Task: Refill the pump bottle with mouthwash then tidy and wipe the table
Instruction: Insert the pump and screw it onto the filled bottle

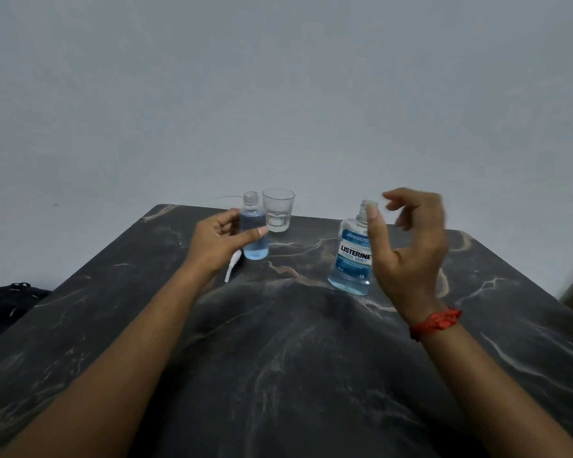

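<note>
The dark marbled worktop [295, 358] fills the lower half of the view, with a black bag [7, 305] beyond its left edge.

My right hand [411, 252] is raised over the right side, blurred, its fingers loosely curled and apart, holding nothing. The thumb shows just in front of the Listerine [351, 259] neck.

My left hand [219, 246] reaches to the pump bottle [253, 249], thumb across its front and fingers at its left side. I cannot tell whether it clamps the bottle or only cups it.

The Listerine stands upright toward the far right corner, uncapped, partly full of blue liquid. The pump bottle stands upright near the far edge, left of middle, its neck open and blue liquid reaching most of the way up. A clear glass [278, 211] stands just beside it on the right, at the far edge. The white pump [233, 263] lies flat on the worktop under my left hand, just left of the pump bottle. A red thread [435, 322] circles my right wrist.
</note>
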